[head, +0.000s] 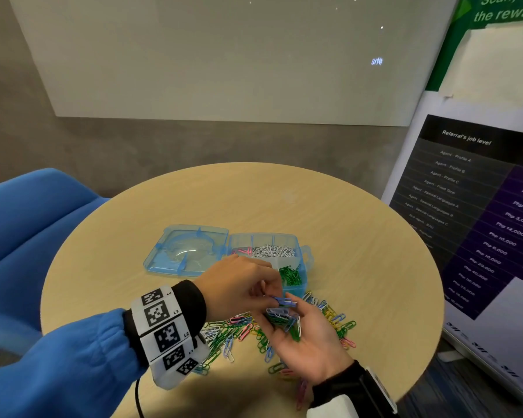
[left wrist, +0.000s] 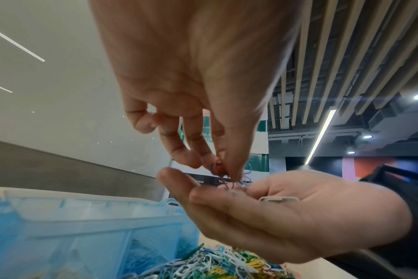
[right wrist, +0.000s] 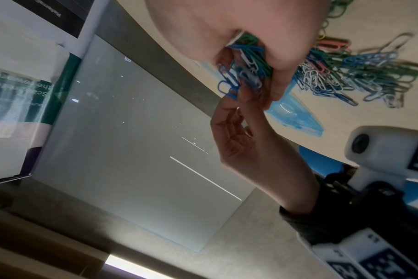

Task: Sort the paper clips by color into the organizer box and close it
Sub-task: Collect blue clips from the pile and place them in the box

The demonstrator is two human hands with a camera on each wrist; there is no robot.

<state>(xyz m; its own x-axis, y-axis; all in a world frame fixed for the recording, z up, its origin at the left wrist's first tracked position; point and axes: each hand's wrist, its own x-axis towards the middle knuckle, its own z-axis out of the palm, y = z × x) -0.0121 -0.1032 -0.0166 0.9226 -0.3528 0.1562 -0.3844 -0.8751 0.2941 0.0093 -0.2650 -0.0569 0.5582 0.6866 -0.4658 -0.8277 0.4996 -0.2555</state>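
Note:
A clear blue organizer box lies open on the round table, its lid flat to the left. Its compartments hold pink clips, white clips and green clips. My right hand is palm up just in front of the box, fingers curled round a bunch of blue, green and white clips. My left hand reaches over it and pinches a blue clip at the top of that bunch. A mixed pile of clips lies on the table under both hands.
A blue upholstered chair stands at the table's left. A printed poster board leans close to the table's right edge. A whiteboard covers the wall behind. Bare tabletop lies beyond the box.

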